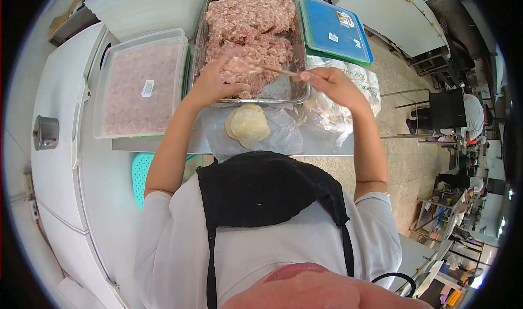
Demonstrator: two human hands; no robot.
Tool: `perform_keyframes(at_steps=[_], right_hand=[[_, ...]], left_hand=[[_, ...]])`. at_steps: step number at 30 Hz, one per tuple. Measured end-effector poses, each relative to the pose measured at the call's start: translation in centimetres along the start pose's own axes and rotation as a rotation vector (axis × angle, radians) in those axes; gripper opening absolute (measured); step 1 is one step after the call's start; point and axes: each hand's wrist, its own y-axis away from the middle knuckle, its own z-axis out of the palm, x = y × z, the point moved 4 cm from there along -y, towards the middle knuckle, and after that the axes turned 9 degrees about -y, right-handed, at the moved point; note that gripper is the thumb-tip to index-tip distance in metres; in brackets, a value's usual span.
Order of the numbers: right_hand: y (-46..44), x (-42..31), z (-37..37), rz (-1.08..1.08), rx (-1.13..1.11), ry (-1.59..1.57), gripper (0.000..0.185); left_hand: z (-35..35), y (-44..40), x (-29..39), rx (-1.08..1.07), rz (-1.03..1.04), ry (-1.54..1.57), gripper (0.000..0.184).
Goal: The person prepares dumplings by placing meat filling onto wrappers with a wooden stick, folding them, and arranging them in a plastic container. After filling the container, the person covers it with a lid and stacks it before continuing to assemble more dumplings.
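A metal tray [305,64] holds a large mass of ground meat [250,14], with some bare metal showing at its lower right. My right hand [331,84] grips a thin wooden stick [280,70] over the tray, its far tip reaching toward my left hand. Partly blurred, my left hand [217,83] curls above the tray's near left corner. Meat shows between its thumb and fingers; what lies in the palm is hard to make out. Just below the tray, a stack of round pale dough wrappers [249,126] rests on a clear plastic sheet [286,137].
On the left stands a lidded plastic container [139,85] of meat. Blue-lidded containers [335,31] are at the upper right, above a clear plastic bag [332,115]. A turquoise perforated basket [143,170] sits below the table edge. A person [473,115] is far right.
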Motion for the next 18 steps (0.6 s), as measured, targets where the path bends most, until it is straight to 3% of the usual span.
perform_keyframes(at_steps=[1,4,5,7,9,12,14,16,18], right_hand=[[0.0,-0.5,0.6,-0.211,0.041,-0.058,0.035],[-0.8,0.1,3.7,-0.217,-0.079,0.003,0.033],[-0.7,0.7,4.0,-0.082,-0.099,-0.030,0.033],[-1.7,3.0,2.8,-0.170,-0.140,0.062,0.034],[-2.4,4.3,1.1,-0.251,-0.176,0.147,0.035],[-2.4,3.5,-1.9,-0.334,0.008,0.315,0.030],[-1.4,4.3,-2.0,-0.092,-0.053,1.004,0.025],[-0.2,5.3,-1.2,-0.161,-0.017,1.065,0.022],[0.7,3.2,-0.1,-0.151,-0.197,1.000,0.022]], left_hand=[[0.9,-0.2,-0.1,-0.212,-0.063,0.012,0.056],[1.8,-1.1,1.3,-0.244,0.077,-0.075,0.045],[1.6,-1.2,1.8,-0.242,0.074,-0.081,0.045],[1.9,-1.1,2.4,-0.385,0.003,-0.059,0.035],[2.3,-0.9,2.1,-0.329,-0.089,-0.032,0.033],[2.6,-0.6,-1.4,-0.228,-0.264,0.095,0.033],[2.6,-0.2,-3.2,-0.184,-0.352,0.190,0.035],[2.3,0.2,-3.2,-0.062,-0.359,-0.002,0.036],[2.6,0.6,-2.4,-0.039,-0.348,-0.079,0.032]])
